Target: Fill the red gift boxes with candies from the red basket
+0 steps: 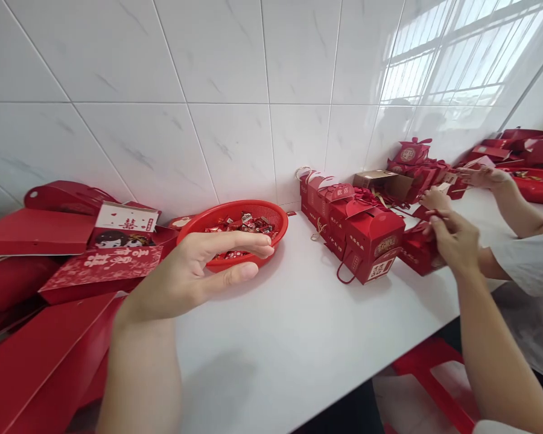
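Note:
My left hand (196,271) is raised over the white table, in front of a red plastic basket (278,232) of wrapped candies (253,224). Its fingers are stretched out, thumb apart, and it holds nothing. On the right, my right hand (455,240) has its fingertips pressed together just above a red box (420,250); what they pinch is too small to tell. Between my hands, a row of closed red gift boxes (362,238) with cord handles runs back to the wall.
Unfilled-looking red cartons (49,355) are heaped at the left. Another person's hands (486,178) work at the right, beside more red boxes (409,154) and an open brown carton (380,179). A red stool (434,367) stands below the edge of the white table (271,355).

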A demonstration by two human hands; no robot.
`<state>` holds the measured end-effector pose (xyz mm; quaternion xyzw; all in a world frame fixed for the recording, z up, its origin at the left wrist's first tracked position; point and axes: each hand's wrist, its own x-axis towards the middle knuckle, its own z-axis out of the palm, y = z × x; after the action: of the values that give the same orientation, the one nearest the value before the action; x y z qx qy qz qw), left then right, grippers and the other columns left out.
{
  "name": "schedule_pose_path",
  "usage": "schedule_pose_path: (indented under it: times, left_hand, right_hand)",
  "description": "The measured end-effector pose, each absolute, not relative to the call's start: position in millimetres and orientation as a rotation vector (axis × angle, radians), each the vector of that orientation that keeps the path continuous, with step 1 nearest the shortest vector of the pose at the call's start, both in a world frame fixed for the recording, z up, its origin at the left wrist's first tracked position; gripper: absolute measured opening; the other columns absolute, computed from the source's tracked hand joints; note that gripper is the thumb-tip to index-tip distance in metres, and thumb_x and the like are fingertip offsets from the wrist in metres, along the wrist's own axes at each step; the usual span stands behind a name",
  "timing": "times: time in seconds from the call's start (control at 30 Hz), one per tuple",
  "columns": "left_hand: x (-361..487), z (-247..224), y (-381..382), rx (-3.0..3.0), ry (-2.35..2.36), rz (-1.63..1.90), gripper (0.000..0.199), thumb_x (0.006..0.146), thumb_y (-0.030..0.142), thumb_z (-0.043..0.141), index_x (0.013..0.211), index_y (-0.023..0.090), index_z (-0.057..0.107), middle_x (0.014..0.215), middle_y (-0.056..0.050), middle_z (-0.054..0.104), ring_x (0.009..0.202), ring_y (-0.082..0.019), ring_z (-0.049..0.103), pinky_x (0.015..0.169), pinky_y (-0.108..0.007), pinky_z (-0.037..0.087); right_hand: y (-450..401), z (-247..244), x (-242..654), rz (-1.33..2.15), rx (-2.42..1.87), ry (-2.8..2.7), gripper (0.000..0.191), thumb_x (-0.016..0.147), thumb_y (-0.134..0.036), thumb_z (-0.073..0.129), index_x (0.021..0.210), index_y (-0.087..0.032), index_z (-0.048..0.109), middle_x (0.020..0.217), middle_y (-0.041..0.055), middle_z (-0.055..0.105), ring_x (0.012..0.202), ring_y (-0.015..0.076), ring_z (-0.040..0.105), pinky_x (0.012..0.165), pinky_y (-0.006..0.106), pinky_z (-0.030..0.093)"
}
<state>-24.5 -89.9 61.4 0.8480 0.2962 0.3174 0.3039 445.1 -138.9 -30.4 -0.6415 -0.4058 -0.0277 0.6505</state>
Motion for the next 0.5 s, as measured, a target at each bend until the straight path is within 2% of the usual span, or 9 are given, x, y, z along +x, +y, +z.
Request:
schedule_pose_path:
  times: [0.17,0.33,0.4,0.5]
  left_hand:
    - [-27,64,-93,2.263,0.776,0.856,0.034,0.084,0.041,0.073,0.115,0.027,0.076,0.108,-0.005,0.080,0.111,-0.027,0.072,0.100,-0.037,0.057]
    - [-29,64,-92,2.256,0.783,0.862,0.035,0.085,0.041,0.073,0.116,0.025,0.076,0.108,-0.005,0.080,0.111,-0.027,0.071,0.100,-0.037,0.058]
    - [-28,63,-90,2.275,0.734,0.873,0.032,0.086,0.038,0.073,0.114,0.024,0.076,0.108,-0.006,0.080,0.110,-0.027,0.072,0.098,-0.036,0.058]
    - [-27,62,-87,2.314,0.609,0.883,0.028,0.088,0.031,0.072,0.114,0.023,0.076,0.109,-0.005,0.079,0.105,-0.023,0.073,0.095,-0.031,0.060]
  right_hand:
    - [-102,-62,436,0.001,-1.419,-0.905,0.031,0.074,-0.051,0.068,0.080,-0.021,0.063,0.056,0.0015,0.059,0.050,0.0184,0.054,0.051,0.033,0.045]
    - [-95,-70,432,-0.102,-1.517,-0.814,0.020,0.079,-0.039,0.063,0.082,-0.020,0.067,0.064,0.0047,0.064,0.057,0.0197,0.060,0.059,0.035,0.051]
    - [-95,-71,432,-0.179,-1.583,-0.788,0.018,0.081,-0.036,0.060,0.082,-0.019,0.066,0.067,0.0075,0.066,0.061,0.0224,0.063,0.063,0.038,0.053]
    - [-98,-73,434,-0.221,-1.639,-0.850,0.021,0.084,-0.038,0.055,0.080,-0.020,0.066,0.074,0.0127,0.068,0.074,0.0313,0.068,0.073,0.048,0.053]
